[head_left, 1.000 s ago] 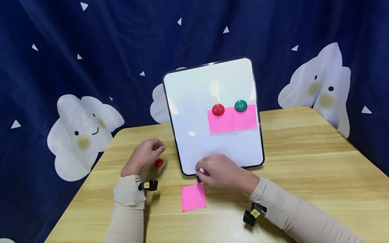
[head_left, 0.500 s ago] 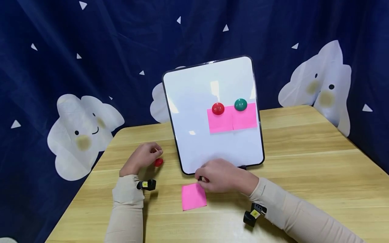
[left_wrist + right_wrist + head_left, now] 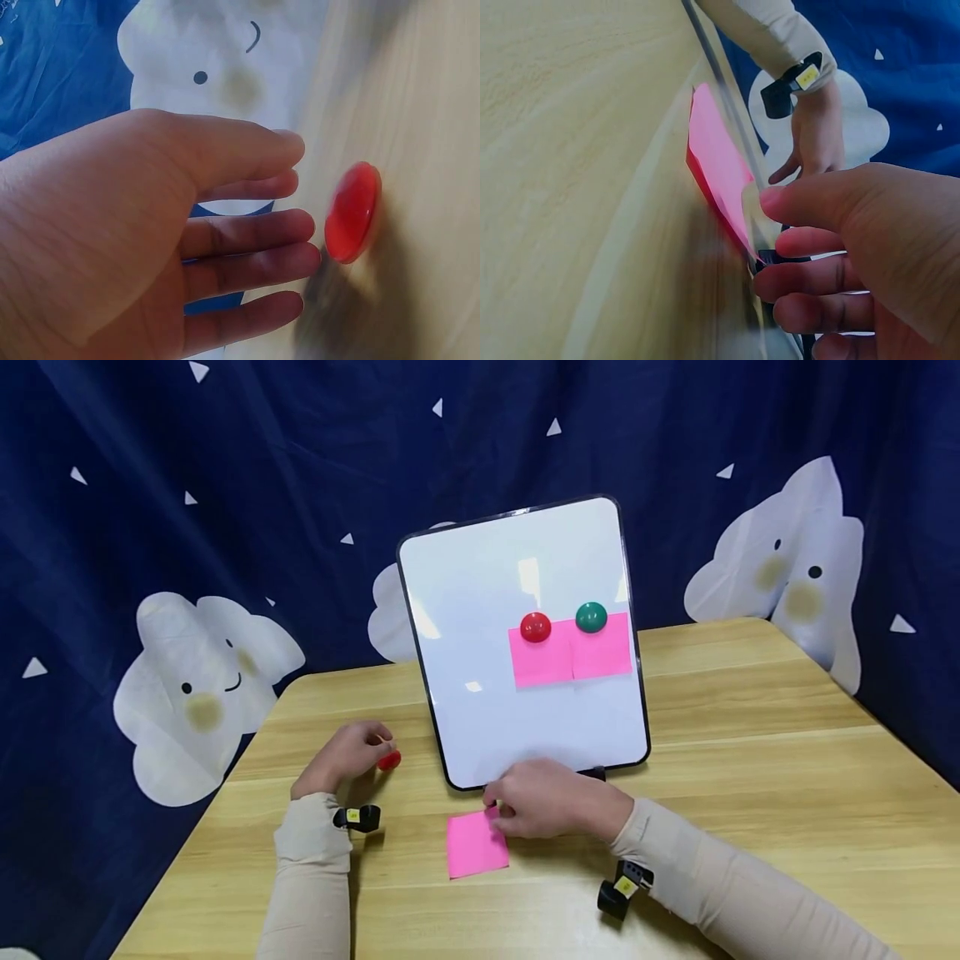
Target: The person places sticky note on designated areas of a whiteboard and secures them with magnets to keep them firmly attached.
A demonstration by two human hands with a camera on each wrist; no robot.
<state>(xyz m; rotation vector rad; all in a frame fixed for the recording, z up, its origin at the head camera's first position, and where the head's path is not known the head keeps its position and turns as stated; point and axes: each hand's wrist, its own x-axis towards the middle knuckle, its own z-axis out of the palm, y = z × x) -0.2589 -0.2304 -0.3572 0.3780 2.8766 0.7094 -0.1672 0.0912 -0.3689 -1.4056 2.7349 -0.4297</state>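
Note:
My left hand hovers beside a red round magnet on the table. In the left wrist view the fingers of this hand are nearly straight and apart from the magnet. At the top right corner of a loose pink note is my right hand, below the whiteboard's lower edge. The right wrist view shows that hand with fingers parted close to the note; whether they touch it I cannot tell.
Behind the hands a white board leans upright, with two pink notes side by side under a red magnet and a green magnet. A dark blue curtain hangs behind the wooden table.
My left hand has lowered towards the red magnet on the table. My right hand has moved down from the board's lower edge to the loose note's corner.

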